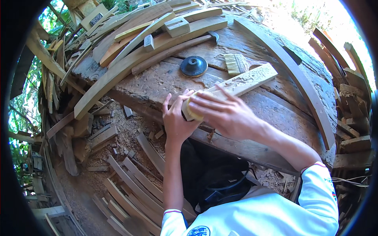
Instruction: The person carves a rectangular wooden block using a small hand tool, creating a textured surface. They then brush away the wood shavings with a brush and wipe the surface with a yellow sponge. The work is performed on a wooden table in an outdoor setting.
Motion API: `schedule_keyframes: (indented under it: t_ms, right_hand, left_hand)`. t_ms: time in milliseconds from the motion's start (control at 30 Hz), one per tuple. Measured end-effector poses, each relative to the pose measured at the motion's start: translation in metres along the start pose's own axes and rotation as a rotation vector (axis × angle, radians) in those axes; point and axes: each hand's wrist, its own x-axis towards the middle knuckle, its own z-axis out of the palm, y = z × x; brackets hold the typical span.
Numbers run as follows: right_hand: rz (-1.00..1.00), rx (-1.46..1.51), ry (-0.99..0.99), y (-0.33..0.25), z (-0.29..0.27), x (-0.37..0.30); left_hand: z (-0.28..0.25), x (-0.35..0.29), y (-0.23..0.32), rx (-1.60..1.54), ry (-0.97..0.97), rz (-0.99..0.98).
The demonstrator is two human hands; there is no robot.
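A pale, straight wooden bar (252, 80) lies slantwise on the workbench, its near end reaching between my hands. My left hand (178, 120) is closed around a piece of wood at that near end, thumb below and fingers raised. Flat across the top lies my right hand (230, 114), fingers stretched out and slightly blurred. Beneath its fingertips shows a pale yellow piece (193, 107); whether it is separate from the wood I cannot tell. Beyond my hands sit a black round backing pad (193, 66) and a paintbrush (236, 64) with light bristles.
The rough plank workbench (145, 88) has a curved wooden strip (293, 70) along its right. Stacked boards (157, 43) and a wooden-handled blade tool (173, 54) occupy the back left. Curved offcuts (134, 192) and shavings cover the ground; more timber (356, 118) is piled at right.
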Motion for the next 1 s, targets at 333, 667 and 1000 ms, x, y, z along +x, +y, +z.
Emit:
schedule_keyframes:
  t_ms: [333,667,1000]
  right_hand:
    - [0.070,0.069,0.080,-0.014,0.017,0.009]
    - [0.073,-0.008,-0.030,0.000,0.005,0.008]
    - [0.078,0.011,0.085,0.020,0.001,0.008]
  left_hand:
    - [0.008,-0.002,0.002,0.231,0.019,-0.017]
    - [0.008,-0.005,0.007,0.227,0.037,-0.065]
    - [0.003,-0.005,0.010,0.177,0.022,-0.122]
